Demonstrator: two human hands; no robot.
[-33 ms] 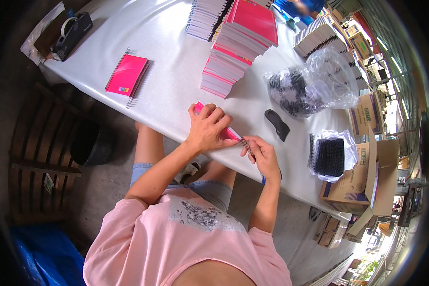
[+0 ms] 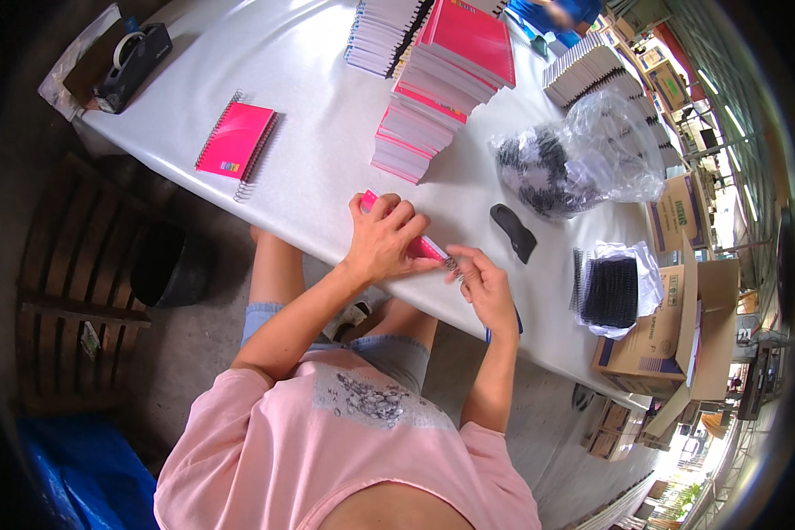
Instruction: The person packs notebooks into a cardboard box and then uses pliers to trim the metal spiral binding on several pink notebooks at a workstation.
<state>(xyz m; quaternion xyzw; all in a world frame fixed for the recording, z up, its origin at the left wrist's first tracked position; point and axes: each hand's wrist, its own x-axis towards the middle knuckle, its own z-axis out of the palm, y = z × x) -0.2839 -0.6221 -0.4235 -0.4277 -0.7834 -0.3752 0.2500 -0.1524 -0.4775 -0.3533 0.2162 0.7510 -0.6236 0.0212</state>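
Observation:
My left hand (image 2: pixel 385 237) is wrapped over a small pink-covered notebook (image 2: pixel 427 248), holding it on edge at the table's near side. A dark spiral wire coil (image 2: pixel 454 265) sticks out from the notebook's right end. My right hand (image 2: pixel 488 290) has its fingertips around that coil, the index finger partly stretched along it; the exact grip is hard to see. To the left lies another pink notebook (image 2: pixel 236 139) with wire coils along two sides. Beyond my hands rises a tall stack of pink-covered notebooks (image 2: pixel 420 115). A black curved object (image 2: pixel 513 231) lies right of my hands.
A clear plastic bag of black coils (image 2: pixel 561 163) sits at the right, with a bundle of black coils on white paper (image 2: pixel 611 290) nearer. An open cardboard box (image 2: pixel 642 353) stands beside the table (image 2: pixel 318 115). A tape dispenser (image 2: pixel 132 71) is far left. A person in blue (image 2: pixel 561 16) is across.
My right fingers have shifted slightly on the coil, the index finger straightening and lifting a little. My left hand and the notebook have stayed put.

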